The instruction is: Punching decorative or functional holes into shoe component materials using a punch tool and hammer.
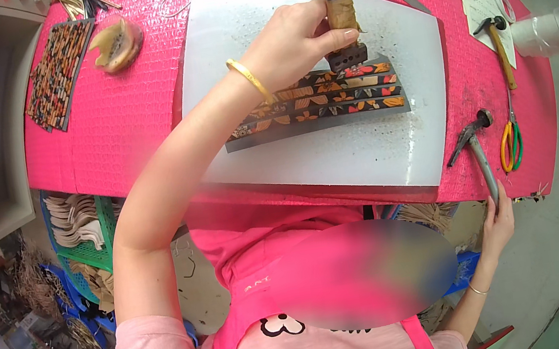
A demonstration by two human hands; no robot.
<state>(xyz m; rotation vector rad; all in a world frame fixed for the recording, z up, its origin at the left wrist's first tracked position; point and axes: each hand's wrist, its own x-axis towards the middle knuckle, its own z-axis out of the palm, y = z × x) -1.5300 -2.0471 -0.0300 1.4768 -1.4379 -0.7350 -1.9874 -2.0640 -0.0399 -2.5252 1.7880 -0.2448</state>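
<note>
My left hand point(300, 34) is closed around the tape-wrapped shaft of a steel punch point(341, 15). The punch stands nearly upright, its dark holed block at the upper edge of several floral strips point(334, 100). These dark strips, patterned in orange and red, lie side by side on a grey backing sheet over a white board point(336, 157). Off to the right, the fingers of my right hand point(499, 225) are closed on the handle end of a hammer point(481, 159). The hammer's head rests at the pink table's right side.
Scissors with yellow and green handles point(511, 146), a second hammer point(502, 52), a paper sheet point(482, 0) and a white roll point(543, 36) lie right on the pink table point(118, 138). A yellowish lump point(117, 46) and another patterned sheet point(61, 74) lie left. Green crates point(108, 225) stand below.
</note>
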